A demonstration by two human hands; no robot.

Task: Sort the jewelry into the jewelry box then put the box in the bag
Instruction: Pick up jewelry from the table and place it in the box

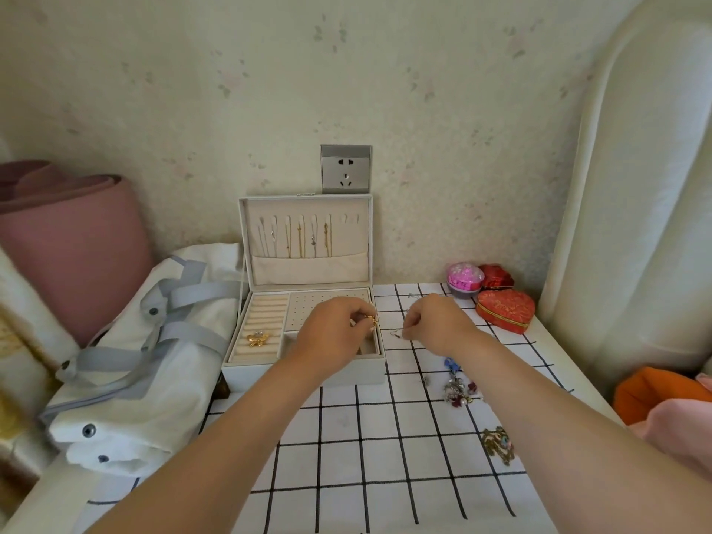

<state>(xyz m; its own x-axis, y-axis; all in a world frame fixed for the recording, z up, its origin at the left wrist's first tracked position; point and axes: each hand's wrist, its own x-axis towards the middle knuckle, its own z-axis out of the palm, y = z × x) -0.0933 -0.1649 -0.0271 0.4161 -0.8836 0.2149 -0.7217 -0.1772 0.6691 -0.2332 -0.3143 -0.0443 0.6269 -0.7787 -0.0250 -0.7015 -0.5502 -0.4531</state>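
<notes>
Left of the jewelry box (304, 373) lies a white bag (146, 364) with grey straps, touching the box's side. The box stands open, lid upright with chains hanging inside; a gold brooch (257, 338) sits in its left ring rolls. Over the box's right compartments the left hand (331, 335) pinches a small gold piece (370, 321) in its fingertips. Just right of the box, the right hand (435, 325) is closed on an earring (395, 334) over the checked cloth (366, 456). Further right of the box lie loose jewelry (458, 389) and a red heart box (505, 310).
</notes>
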